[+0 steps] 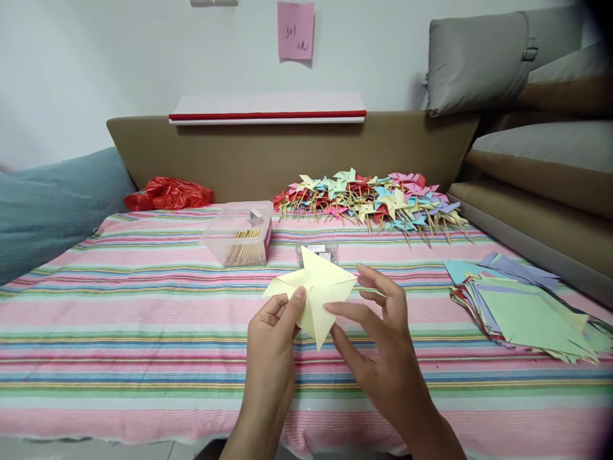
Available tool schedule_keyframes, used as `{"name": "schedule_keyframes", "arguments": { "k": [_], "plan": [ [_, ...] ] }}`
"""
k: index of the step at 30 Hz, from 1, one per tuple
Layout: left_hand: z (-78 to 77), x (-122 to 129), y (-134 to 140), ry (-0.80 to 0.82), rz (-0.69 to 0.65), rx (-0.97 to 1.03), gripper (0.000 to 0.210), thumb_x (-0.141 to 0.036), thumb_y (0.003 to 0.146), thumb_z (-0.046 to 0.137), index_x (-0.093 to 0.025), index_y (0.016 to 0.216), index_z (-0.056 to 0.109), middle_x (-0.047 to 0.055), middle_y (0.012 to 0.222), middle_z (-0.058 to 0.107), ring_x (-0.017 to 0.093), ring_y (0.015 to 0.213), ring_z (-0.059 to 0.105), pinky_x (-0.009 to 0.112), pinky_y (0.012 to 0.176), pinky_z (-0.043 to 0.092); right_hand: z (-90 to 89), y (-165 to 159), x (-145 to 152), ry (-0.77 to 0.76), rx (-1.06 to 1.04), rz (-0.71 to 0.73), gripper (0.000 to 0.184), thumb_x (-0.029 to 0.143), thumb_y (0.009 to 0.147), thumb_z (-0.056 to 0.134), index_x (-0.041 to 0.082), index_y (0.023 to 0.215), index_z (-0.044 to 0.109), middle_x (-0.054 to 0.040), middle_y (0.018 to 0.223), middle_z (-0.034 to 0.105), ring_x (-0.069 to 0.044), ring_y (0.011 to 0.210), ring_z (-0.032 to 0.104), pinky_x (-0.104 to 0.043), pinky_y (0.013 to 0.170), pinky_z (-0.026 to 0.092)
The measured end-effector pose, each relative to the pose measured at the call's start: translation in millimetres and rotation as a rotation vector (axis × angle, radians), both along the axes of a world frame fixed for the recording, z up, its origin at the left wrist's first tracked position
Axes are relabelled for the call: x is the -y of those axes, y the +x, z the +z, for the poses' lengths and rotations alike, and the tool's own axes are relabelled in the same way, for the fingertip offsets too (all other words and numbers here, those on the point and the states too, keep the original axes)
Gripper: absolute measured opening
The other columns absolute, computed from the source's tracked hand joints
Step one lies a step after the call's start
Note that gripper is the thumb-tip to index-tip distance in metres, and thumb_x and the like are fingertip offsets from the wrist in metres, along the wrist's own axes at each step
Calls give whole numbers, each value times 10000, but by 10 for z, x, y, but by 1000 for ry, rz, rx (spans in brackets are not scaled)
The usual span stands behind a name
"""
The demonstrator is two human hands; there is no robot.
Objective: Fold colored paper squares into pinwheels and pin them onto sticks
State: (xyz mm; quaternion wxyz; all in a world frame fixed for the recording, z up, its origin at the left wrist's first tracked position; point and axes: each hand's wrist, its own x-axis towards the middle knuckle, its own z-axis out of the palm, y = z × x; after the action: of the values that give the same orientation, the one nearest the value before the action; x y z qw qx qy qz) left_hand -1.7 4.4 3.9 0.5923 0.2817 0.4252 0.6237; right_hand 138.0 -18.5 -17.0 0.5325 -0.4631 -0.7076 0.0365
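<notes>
A pale yellow paper pinwheel (328,291) is held up above the striped cloth, its blades folded in toward the middle. My left hand (278,322) pinches it near the centre, thumb on the front face. My right hand (378,326) is at the pinwheel's right side with fingers spread, the index fingertip at one blade and the thumb by its lower edge. Whether those fingertips press on the paper is hard to tell. Just behind the pinwheel lies a small clear packet (330,253) with a printed label, partly hidden by a blade.
A clear plastic box (215,239) of wooden sticks stands at centre left. Finished pinwheels on sticks (368,201) are heaped at the back. Cut coloured paper sheets (522,313) lie at right. A red plastic bag (172,193) sits back left, and cushions (546,153) line the right side.
</notes>
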Motion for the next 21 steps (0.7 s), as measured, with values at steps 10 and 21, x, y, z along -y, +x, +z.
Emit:
{"name": "schedule_keyframes", "arguments": {
  "k": [10, 21],
  "plan": [
    [-40, -7, -17, 21, -36, -41, 291, -394, 696, 886, -147, 745, 740, -1, 669, 663, 103, 640, 573, 183, 604, 481, 98, 19, 29, -161, -157, 82, 94, 274, 919, 678, 330, 903, 752, -31, 1417, 500, -280, 1388, 437, -479, 1055, 431],
    [-59, 36, -3, 59, -156, -340, 336, -466, 782, 802, -152, 725, 699, 13, 702, 622, 130, 687, 527, 213, 590, 431, 26, 6, -31, -435, -526, 16, 144, 418, 882, 706, 290, 830, 745, -43, 1382, 551, -305, 1335, 525, -537, 1138, 400]
  ]
}}
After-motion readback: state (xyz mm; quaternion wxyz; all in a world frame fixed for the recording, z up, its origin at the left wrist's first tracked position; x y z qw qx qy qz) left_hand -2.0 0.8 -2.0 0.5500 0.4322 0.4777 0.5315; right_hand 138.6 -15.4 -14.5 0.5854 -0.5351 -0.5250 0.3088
